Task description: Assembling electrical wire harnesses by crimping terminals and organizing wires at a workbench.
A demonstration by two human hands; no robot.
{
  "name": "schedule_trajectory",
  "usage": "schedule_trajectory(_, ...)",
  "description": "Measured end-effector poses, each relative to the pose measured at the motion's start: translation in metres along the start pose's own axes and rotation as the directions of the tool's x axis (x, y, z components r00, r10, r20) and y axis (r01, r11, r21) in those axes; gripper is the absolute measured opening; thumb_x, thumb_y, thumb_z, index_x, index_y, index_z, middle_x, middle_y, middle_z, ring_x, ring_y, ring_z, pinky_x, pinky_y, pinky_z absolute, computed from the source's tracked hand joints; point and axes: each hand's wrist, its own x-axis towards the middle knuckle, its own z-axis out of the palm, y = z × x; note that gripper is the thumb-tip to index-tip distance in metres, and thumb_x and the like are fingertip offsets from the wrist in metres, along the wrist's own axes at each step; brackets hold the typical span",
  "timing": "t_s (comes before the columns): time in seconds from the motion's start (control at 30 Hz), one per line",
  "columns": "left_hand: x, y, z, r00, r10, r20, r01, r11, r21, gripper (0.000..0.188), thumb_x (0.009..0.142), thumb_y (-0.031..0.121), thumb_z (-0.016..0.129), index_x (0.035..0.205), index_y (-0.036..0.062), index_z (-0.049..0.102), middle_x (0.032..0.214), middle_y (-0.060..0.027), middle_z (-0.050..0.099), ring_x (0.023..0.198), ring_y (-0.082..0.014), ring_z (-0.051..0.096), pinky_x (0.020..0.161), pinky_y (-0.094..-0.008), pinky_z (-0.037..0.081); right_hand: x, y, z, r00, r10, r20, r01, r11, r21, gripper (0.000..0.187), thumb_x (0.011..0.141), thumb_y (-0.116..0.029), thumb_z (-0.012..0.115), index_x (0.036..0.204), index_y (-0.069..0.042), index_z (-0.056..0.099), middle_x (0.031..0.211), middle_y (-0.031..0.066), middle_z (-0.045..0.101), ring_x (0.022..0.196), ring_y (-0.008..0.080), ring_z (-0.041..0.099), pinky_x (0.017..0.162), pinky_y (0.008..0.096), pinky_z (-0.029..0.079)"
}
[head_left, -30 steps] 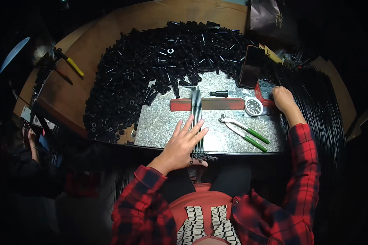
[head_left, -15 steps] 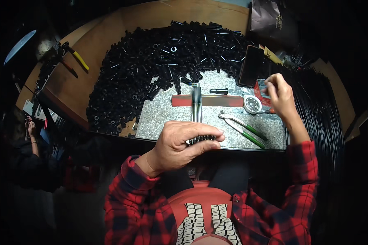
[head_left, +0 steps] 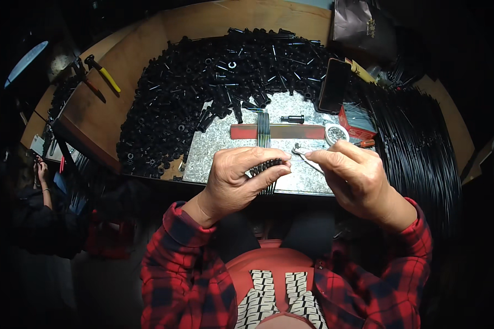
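Note:
My left hand [head_left: 230, 174] is closed round a bundle of thin black rods [head_left: 266, 166], whose dark ends show in a row between thumb and forefinger. Beyond it, thin black rods [head_left: 263, 123] lie side by side across a red-and-grey bar [head_left: 302, 131]. My right hand [head_left: 359, 175] is pinched, its fingertips just right of the bundle's ends; what it holds, if anything, is too small to make out. Under those fingertips lie nippers [head_left: 312, 163], their green handles hidden by the hand. A white round dish [head_left: 336, 133] of small metal bits stands just beyond.
A large heap of black tubular parts [head_left: 203, 82] covers the back and left of the metal plate [head_left: 203, 159]. At right are a red box [head_left: 357, 122], a dark phone [head_left: 333, 85] and a mass of long black rods [head_left: 417, 148]. Yellow-handled pliers [head_left: 108, 79] hang at left.
My right hand has come down and left from above the red box to beside the rod ends, and now covers the nippers' handles. My left hand keeps its grip on the bundle.

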Motion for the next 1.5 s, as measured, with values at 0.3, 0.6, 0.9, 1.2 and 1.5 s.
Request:
schedule_trajectory(0.3, 0.001, 0.0, -0.001, 1.0, -0.002, 0.011, 0.002, 1.0, -0.001, 0.016, 0.083, 0.003, 0.069, 0.098, -0.0008, 0.068, 0.089, -0.0115, 0.072, 0.082, -0.0194, 0.07, 0.073, -0.0273, 0.055, 0.001, -0.001, -0.002, 0.999, -0.026, 0.022, 0.028, 0.995, -0.1, 0.033, 0.075, 0.01, 0.065, 0.106, -0.003, 0.064, 0.066, 0.0068, 0.051, 0.052, 0.0199, 0.054, 0.045, 0.031, 0.043)
schedule_trajectory(0.6, 0.006, -0.004, 0.004, 0.997, 0.048, 0.053, -0.046, 0.998, -0.035, 0.018, 0.079, 0.004, 0.073, 0.095, -0.0013, 0.069, 0.085, -0.011, 0.071, 0.08, -0.021, 0.07, 0.072, -0.0291, 0.055, 0.003, -0.002, -0.007, 0.996, -0.094, 0.004, 0.093, 0.978, -0.189, 0.037, 0.077, 0.012, 0.061, 0.112, 0.001, 0.058, 0.085, 0.0135, 0.055, 0.07, 0.025, 0.059, 0.054, 0.032, 0.049)
schedule_trajectory(0.9, 0.014, -0.01, 0.018, 0.98, 0.178, 0.088, -0.172, 0.983, -0.064, 0.026, 0.072, 0.017, 0.08, 0.09, 0.0018, 0.07, 0.086, -0.0117, 0.071, 0.08, -0.0254, 0.07, 0.07, -0.0322, 0.055, 0.002, -0.003, -0.024, 0.982, -0.147, 0.121, 0.169, 0.964, -0.204, 0.032, 0.071, 0.005, 0.067, 0.103, 0.0, 0.064, 0.087, 0.0119, 0.056, 0.074, 0.024, 0.059, 0.06, 0.0324, 0.049)
schedule_trajectory(1.2, 0.003, -0.017, 0.019, 0.976, 0.184, 0.113, -0.18, 0.983, -0.047, 0.034, 0.066, 0.024, 0.083, 0.089, 0.0038, 0.069, 0.085, -0.0098, 0.071, 0.081, -0.0254, 0.07, 0.07, -0.032, 0.055, 0.017, -0.019, -0.002, 0.999, 0.007, 0.049, -0.015, 0.988, 0.151, 0.036, 0.073, 0.0, 0.072, 0.108, -0.003, 0.065, 0.083, 0.0107, 0.056, 0.072, 0.0214, 0.059, 0.061, 0.0299, 0.049)
schedule_trajectory(1.5, -0.069, -0.081, 0.026, 0.87, -0.134, 0.475, -0.143, 0.852, 0.503, 0.083, 0.064, 0.049, 0.077, 0.132, 0.0092, 0.05, 0.139, -0.0138, 0.046, 0.133, -0.0336, 0.038, 0.107, -0.0484, 0.034, 0.025, -0.017, 0.0, 0.995, -0.051, 0.089, 0.031, 0.978, 0.208, 0.02, 0.074, 0.001, 0.072, 0.093, -0.001, 0.064, 0.08, 0.0092, 0.057, 0.071, 0.0216, 0.06, 0.061, 0.0307, 0.049)
